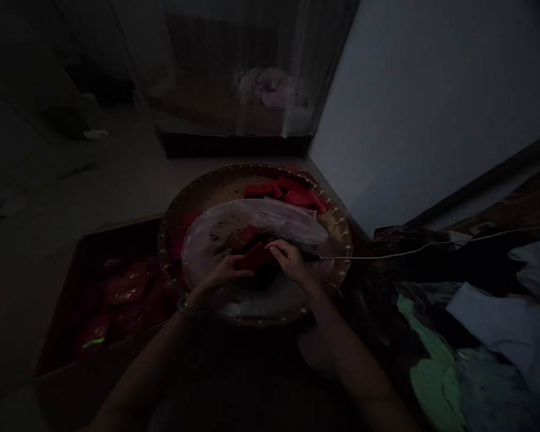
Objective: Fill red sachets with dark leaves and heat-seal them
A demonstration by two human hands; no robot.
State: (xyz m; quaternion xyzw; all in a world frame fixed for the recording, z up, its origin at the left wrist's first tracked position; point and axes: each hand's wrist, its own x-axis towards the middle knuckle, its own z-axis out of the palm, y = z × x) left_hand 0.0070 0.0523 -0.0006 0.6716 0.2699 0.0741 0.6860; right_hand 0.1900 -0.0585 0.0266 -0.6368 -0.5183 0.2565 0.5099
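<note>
Over a round woven bamboo tray (174, 207), my two hands work close together in dim light. My left hand (227, 271) is closed on the left end of a red packet (255, 258). At the packet's right end, the thumb and fingers of my right hand (288, 258) are pinched together on its edge. Another red packet (243, 237) lies just behind it, on a clear plastic sheet (207, 219) spread in the tray. Beside my right hand is a dark stick-like handle (312, 257) with a white cord (387, 255). What lies under my hands is too dark to tell.
Several folded red packets (297, 195) are piled at the tray's far right. On the left stands a cardboard box (56, 327) with shiny red packages (130, 288). Clothes (499, 318) are heaped on the right. A pale panel (432, 108) and a sheer curtain (225, 78) rise behind.
</note>
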